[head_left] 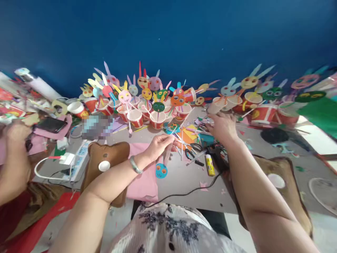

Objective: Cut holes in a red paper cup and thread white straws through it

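My left hand (pixel 159 144) is closed in a pinch around a thin, pale paper strip (pixel 167 154). Just below it, a round blue paper face (pixel 161 170) with orange eyes lies by a pink sheet (pixel 143 175); I cannot tell if the strip joins the face. My right hand (pixel 224 127) reaches over paper scraps (pixel 200 121) near the paper cups, thumb and fingers apart, the fingertips partly hidden. Between the hands lie black-handled scissors (pixel 193 153), orange paper (pixel 185 140) and a yellow glue stick (pixel 210 165).
Red-and-white cups (pixel 135 118) with paper rabbit faces stand along the blue wall (pixel 168 42). A black glue gun (pixel 219 154) trails a cord across the table. Brown cushions (pixel 105 154) flank me, beside a power strip (pixel 80 160). Another person's arm (pixel 15 158) is at far left.
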A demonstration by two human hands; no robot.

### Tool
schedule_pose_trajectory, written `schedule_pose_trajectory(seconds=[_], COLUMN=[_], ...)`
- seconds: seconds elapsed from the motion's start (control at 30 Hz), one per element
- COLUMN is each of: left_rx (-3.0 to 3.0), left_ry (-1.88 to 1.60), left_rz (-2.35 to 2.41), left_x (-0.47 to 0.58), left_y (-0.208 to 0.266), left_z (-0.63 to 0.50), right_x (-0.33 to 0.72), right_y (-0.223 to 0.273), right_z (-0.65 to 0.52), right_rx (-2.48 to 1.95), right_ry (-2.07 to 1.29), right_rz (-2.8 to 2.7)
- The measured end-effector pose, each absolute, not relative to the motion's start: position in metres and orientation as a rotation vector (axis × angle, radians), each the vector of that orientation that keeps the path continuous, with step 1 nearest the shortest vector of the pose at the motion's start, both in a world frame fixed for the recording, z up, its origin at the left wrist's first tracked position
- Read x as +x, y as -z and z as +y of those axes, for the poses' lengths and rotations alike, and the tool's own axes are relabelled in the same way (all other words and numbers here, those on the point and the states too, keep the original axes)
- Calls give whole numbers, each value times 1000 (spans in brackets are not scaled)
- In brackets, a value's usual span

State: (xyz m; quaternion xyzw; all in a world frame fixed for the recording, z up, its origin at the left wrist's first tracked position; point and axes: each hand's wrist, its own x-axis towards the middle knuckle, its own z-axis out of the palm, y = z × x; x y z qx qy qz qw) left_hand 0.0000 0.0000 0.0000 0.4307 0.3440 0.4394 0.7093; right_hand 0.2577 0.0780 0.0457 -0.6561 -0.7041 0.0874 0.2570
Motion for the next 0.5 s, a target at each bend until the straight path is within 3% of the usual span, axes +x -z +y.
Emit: schedule_pose_trajectory(seconds=[0.23, 0.5], left_rx=[924, 957], left_ry=[-976, -943], left_rz=[835, 797], left_x=[2, 1], left_y=[-4, -10], left_z=[1, -1], right_x=[206, 185], right_y=[-49, -37], right_z=[40, 26], right_rx=[-1284, -1218], right_ry=[-932, -1122], right_rz=[-1995, -1810])
